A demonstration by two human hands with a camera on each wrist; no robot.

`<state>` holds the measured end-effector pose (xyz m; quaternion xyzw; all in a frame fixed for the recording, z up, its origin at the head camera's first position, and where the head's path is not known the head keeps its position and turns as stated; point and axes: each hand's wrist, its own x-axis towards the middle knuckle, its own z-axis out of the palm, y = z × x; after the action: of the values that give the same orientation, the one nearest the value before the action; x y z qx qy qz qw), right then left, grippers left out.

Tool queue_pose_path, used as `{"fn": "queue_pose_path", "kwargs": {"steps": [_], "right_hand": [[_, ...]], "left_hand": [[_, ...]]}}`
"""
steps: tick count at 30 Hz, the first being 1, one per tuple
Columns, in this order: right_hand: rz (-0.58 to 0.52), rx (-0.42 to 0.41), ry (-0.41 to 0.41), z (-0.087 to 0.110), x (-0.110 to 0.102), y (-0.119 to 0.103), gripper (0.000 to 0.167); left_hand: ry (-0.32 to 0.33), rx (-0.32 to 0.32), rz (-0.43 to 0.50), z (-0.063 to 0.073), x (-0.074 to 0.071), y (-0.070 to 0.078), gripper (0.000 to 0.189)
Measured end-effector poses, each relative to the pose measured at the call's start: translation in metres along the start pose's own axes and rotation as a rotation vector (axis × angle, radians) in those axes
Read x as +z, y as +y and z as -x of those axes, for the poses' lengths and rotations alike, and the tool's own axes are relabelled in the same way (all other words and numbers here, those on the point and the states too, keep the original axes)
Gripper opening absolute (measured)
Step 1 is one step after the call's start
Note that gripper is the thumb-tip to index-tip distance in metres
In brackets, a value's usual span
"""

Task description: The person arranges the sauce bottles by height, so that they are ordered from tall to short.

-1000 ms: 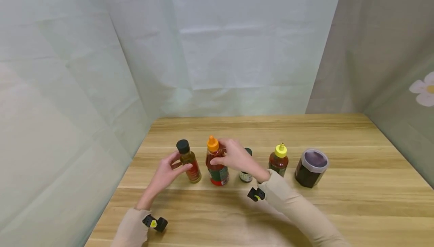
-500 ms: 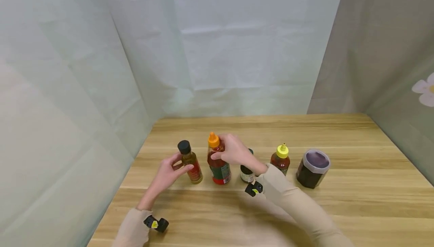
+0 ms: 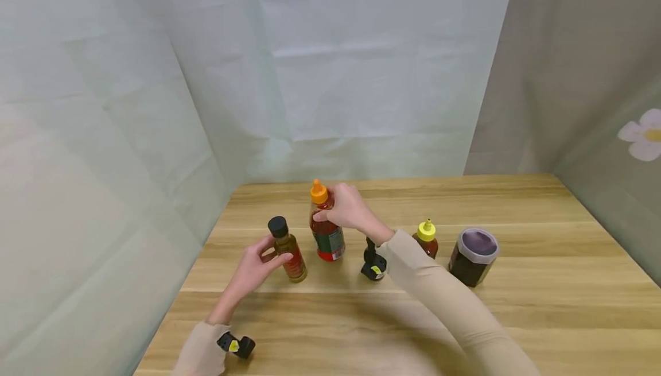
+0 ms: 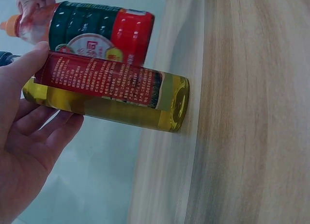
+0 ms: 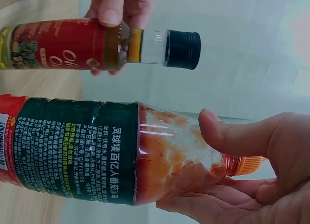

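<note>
My left hand [image 3: 253, 267] grips a slim olive oil bottle [image 3: 295, 264] with a black cap, thumb on one side and fingers behind. The left wrist view shows the yellow oil under its red label and its base [image 4: 180, 105] close over the wood. My right hand [image 3: 350, 208] holds a ketchup bottle [image 3: 329, 242] by its shoulder, just below the orange nozzle cap [image 3: 318, 193]. It is fairly upright, to the right of the oil and farther back. In the right wrist view, thumb and fingers lie around the clear, sauce-smeared upper part [image 5: 169, 151], above the dark green label.
A squeeze bottle with a yellow cap [image 3: 426, 231] stands right of my right forearm, partly covered by the sleeve. Beyond it is a dark jar [image 3: 467, 267] with a pale rim. My right wrist camera [image 3: 374, 264] hides a small dark-capped bottle. Pale cloth [image 3: 351, 77] hangs behind the table.
My right hand has raised the ketchup bottle and carried it toward the back of the table. My left hand stays on the oil bottle, nearly still. The small dark-capped bottle has become hidden.
</note>
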<state>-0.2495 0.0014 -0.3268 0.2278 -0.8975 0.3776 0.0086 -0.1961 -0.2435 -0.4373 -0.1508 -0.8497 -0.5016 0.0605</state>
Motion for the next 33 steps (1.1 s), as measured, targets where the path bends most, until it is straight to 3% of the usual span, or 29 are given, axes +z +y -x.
{"fn": "queue_pose_path", "kwargs": {"steps": [8,18,24,33], "right_hand": [[0.029,0.038,0.009,-0.022,-0.002,-0.013,0.034],[0.055,0.112,0.017,-0.046,-0.003,-0.018,0.036],[0.038,0.17,0.032,-0.066,0.005,-0.022,0.038],[-0.051,0.209,0.134,-0.085,0.025,-0.019,0.04]], "left_hand": [[-0.004,-0.005,0.0,-0.001,-0.001,-0.002,0.047],[0.004,-0.029,-0.019,-0.003,0.003,0.014,0.047],[0.005,-0.023,0.002,-0.003,0.003,0.002,0.048],[0.008,0.009,0.015,-0.004,0.004,-0.005,0.048]]}}
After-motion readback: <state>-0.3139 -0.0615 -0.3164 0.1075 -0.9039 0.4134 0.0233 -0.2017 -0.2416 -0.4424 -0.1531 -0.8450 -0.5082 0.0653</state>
